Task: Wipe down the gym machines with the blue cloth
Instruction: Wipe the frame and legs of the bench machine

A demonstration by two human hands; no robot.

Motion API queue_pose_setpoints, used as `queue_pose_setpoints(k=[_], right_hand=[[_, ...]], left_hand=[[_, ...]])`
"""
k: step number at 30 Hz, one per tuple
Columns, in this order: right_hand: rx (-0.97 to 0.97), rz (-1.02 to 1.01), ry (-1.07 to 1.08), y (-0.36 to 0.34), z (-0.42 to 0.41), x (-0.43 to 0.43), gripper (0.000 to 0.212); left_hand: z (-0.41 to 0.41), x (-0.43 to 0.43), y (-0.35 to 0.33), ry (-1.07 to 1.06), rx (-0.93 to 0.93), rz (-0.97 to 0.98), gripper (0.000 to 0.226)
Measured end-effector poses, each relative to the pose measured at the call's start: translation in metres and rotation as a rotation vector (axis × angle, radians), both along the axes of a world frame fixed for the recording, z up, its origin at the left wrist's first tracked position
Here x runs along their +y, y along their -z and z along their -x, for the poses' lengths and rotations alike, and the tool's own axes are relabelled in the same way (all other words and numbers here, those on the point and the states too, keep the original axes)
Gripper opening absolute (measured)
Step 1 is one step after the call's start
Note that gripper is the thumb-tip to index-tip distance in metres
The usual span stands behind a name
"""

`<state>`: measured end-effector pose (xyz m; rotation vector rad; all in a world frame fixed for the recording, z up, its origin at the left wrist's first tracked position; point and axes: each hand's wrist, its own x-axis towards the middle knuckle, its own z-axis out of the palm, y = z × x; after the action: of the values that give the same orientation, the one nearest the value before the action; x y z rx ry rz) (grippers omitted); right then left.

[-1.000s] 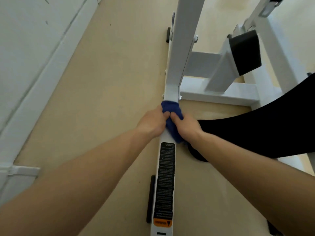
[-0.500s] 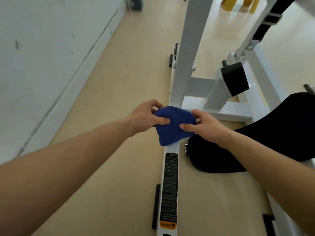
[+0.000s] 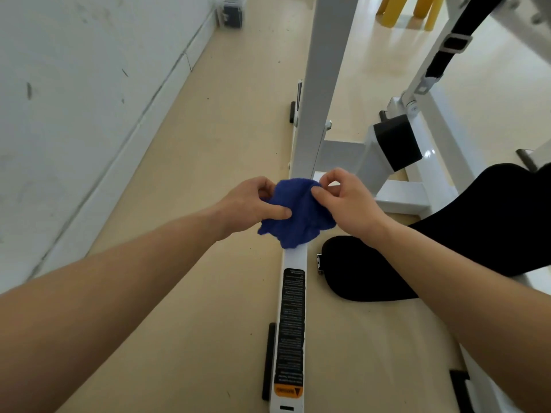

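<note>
Nearest, warning sticker (image 3: 292, 323): a long black printed strip with an orange tip, flat and smooth on the base rail (image 3: 293, 259). The rail is a white-painted square tube lying along the floor.
Rubber foot (image 3: 268, 362): a narrow matte black bar just beside the rail.
Black pad (image 3: 357, 272): a rounded matte cushion to my right of the rail.
Left hand (image 3: 250, 201): my thumb presses onto the cloth's face and my fingers curl behind it, a firm pinch on its left side.
Right hand (image 3: 348, 204): my thumb and forefinger nip the cloth's upper right edge. The other fingers are loosely curled and hold nothing else.
Blue cloth (image 3: 298, 219): deep blue terry, soft and nubby, bunched into a loose lobe between both hands. It hangs over the rail near the foot of the upright, and I cannot tell whether it touches the metal.
Step in hand: I judge this a regrip or refold between strokes, not a wiping stroke.
Next move: it calls for a flat, clean face of cloth laid on the tube, then steady pressure along its length.
Upright post (image 3: 319, 99): a smooth white rectangular tube rising from the rail.
Bumper block (image 3: 398, 141): black and boxy, on a slanted white brace.
Strap (image 3: 447, 49): black webbing with a metal buckle.
Farthest, stool legs (image 3: 408, 10): yellow and rounded.
</note>
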<state>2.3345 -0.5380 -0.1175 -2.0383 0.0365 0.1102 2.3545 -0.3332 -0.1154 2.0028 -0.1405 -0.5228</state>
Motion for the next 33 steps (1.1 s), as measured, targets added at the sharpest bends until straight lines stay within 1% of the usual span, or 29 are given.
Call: queue_pose_setpoints(k=[2,6,8,10,13,14,15,17,18,20,22,24,26,28,29,31,32,33], right_hand=[[-0.029,0.064,0.007,-0.005,-0.002,-0.002,0.01],[-0.103,0.2,-0.014,-0.011,-0.008,-0.007,0.011],[-0.131,0.216,-0.007,-0.013,-0.011,-0.008,0.013],[-0.138,0.237,-0.015,-0.014,-0.011,-0.007,0.015],[-0.041,0.175,-0.098,-0.012,-0.01,-0.006,0.021],[0.006,0.185,-0.142,-0.01,-0.009,-0.007,0.025],[0.03,0.25,-0.185,-0.006,-0.009,-0.008,0.028],[-0.009,0.399,-0.183,0.003,-0.01,-0.009,0.022],[-0.041,0.407,-0.135,0.007,-0.01,-0.009,0.015],[-0.035,0.304,-0.044,0.011,-0.012,-0.012,0.005],[0.037,0.208,-0.023,0.01,-0.014,-0.016,0.003],[0.081,0.179,-0.022,0.008,-0.016,-0.02,0.009],[0.077,0.154,-0.013,0.009,-0.02,-0.02,0.02],[0.12,0.135,-0.017,0.02,-0.023,-0.015,0.024],[0.173,0.16,-0.027,0.031,-0.023,-0.012,0.021],[0.278,0.231,-0.007,0.058,-0.017,-0.006,0.007],[0.305,0.245,0.027,0.072,-0.012,-0.002,0.007],[0.297,0.258,0.08,0.084,-0.005,0.002,0.021]], left_hand=[[0.0,0.002,0.001,-0.007,-0.006,0.031,0.019],[-0.002,0.006,0.0,-0.09,-0.106,0.039,0.01],[-0.005,0.009,-0.002,-0.151,-0.159,0.017,0.006],[-0.009,0.012,-0.004,-0.18,-0.222,-0.042,0.007],[-0.013,0.014,-0.004,-0.212,-0.257,-0.038,0.007],[-0.015,0.014,-0.004,-0.211,-0.258,-0.029,0.006],[-0.016,0.014,-0.004,-0.206,-0.258,-0.024,0.005],[-0.017,0.015,-0.004,-0.191,-0.253,-0.019,0.004],[-0.017,0.014,-0.003,-0.184,-0.242,-0.013,0.004],[-0.015,0.012,0.003,-0.177,-0.192,0.003,0.005],[-0.012,0.007,0.014,-0.2,-0.123,0.037,0.005],[-0.012,0.001,0.025,-0.264,-0.036,0.109,0.005],[-0.016,-0.004,0.036,-0.306,0.016,0.14,0.005],[-0.018,-0.008,0.051,-0.325,0.024,0.051,0.007],[-0.016,-0.01,0.062,-0.331,0.024,-0.031,0.009],[-0.007,-0.013,0.082,-0.315,0.032,-0.191,0.018],[-0.002,-0.014,0.089,-0.301,0.035,-0.247,0.028],[0.004,-0.015,0.096,-0.287,0.025,-0.27,0.04]])
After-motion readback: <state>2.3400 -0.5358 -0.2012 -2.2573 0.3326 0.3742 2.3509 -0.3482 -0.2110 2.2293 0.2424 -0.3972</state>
